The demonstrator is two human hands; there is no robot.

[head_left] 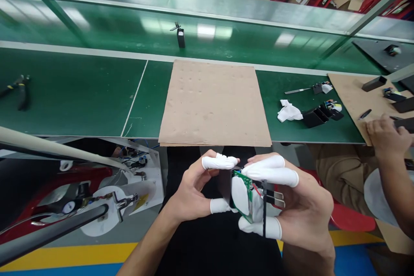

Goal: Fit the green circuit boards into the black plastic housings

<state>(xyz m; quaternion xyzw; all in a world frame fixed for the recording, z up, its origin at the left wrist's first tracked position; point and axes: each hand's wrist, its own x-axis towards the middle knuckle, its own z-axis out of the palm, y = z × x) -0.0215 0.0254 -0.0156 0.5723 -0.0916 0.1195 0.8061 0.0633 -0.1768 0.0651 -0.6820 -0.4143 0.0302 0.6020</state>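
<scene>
My left hand (197, 189), with white finger cots on, grips a black plastic case (225, 185) between fingers and thumb. Opposite it, my right hand (291, 194), also in white finger cots, holds a green circuit board (247, 194) by its edges. White material covers part of the board, and a red wire shows beside it. At the board's right end is a black end plate (265, 209) with metal plug prongs (276, 199). The board's left edge meets the case's opening; how far it sits inside is hidden. Both hands are above my lap, in front of the bench edge.
A cardboard sheet (215, 103) lies on the green bench (80, 90). Pliers (19, 90) rest at left. Right of the sheet are crumpled white cloth (289, 111), black cases (315, 116) and a thin metal tool (297, 91). A co-worker's hand (388, 136) is at far right.
</scene>
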